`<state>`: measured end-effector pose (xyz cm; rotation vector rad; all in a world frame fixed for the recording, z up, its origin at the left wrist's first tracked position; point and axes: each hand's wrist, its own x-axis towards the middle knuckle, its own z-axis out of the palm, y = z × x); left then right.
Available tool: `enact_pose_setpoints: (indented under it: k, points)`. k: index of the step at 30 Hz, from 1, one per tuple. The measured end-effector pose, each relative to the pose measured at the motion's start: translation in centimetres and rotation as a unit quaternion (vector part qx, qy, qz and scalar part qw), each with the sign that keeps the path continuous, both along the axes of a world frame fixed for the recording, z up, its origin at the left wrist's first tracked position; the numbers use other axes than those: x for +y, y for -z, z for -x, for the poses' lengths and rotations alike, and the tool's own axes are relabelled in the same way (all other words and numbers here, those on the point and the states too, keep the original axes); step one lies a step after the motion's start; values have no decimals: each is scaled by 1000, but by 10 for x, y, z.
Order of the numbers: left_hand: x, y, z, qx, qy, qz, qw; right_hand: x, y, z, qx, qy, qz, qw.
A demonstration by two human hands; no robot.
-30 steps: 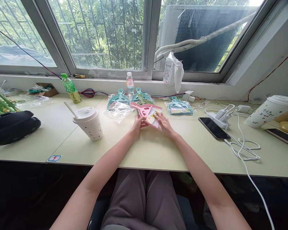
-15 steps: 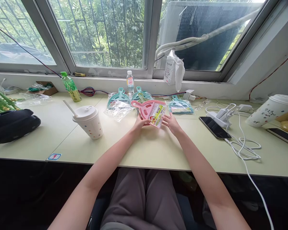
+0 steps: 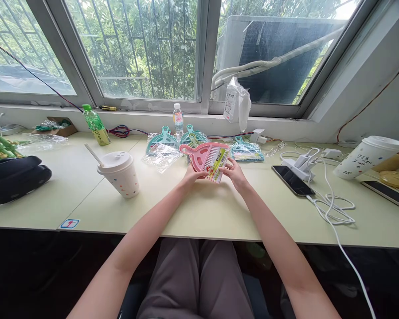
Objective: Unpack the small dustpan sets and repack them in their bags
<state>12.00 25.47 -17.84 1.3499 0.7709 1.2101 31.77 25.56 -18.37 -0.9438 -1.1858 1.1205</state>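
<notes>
The left hand (image 3: 194,173) and right hand (image 3: 235,174) grasp a pink dustpan-and-brush set (image 3: 199,156), its yellow-green label (image 3: 217,162) printed too small to read.

Counted around the counter (image 3: 199,217): one pink dustpan (image 3: 202,155), one olive-green dustpan (image 3: 195,141) and three teal dustpans (image 3: 162,139) (image 3: 192,134) (image 3: 245,149), making five in all. Also two white lidded cups (image 3: 120,176) (image 3: 368,157), one straw (image 3: 94,155), one green bottle (image 3: 96,125) and one clear bottle (image 3: 178,119). Then one black case (image 3: 18,178), one cardboard box (image 3: 69,128), one tissue pack (image 3: 232,104), one arrow sticker (image 3: 69,223), one white power strip (image 3: 299,169) and two flat black-faced devices (image 3: 292,180) (image 3: 387,195).
</notes>
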Motion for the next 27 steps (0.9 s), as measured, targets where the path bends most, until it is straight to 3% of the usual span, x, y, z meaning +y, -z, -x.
enact_pose_setpoints:
  k: [7,17,23,27]
  points:
    - [-4,-3,0,14,22,-28,999,-4,-2,3,-19,38,-25,999]
    - [-1,0,-1,20,18,-8,1000,-1,0,1,-39,35,-32,998]
    - [-4,-2,-3,-26,-29,-2,999,-12,-7,5,-53,-105,19,993]
    - [-6,-5,-1,-29,-42,4,999,-15,-3,11,-55,-125,33,990]
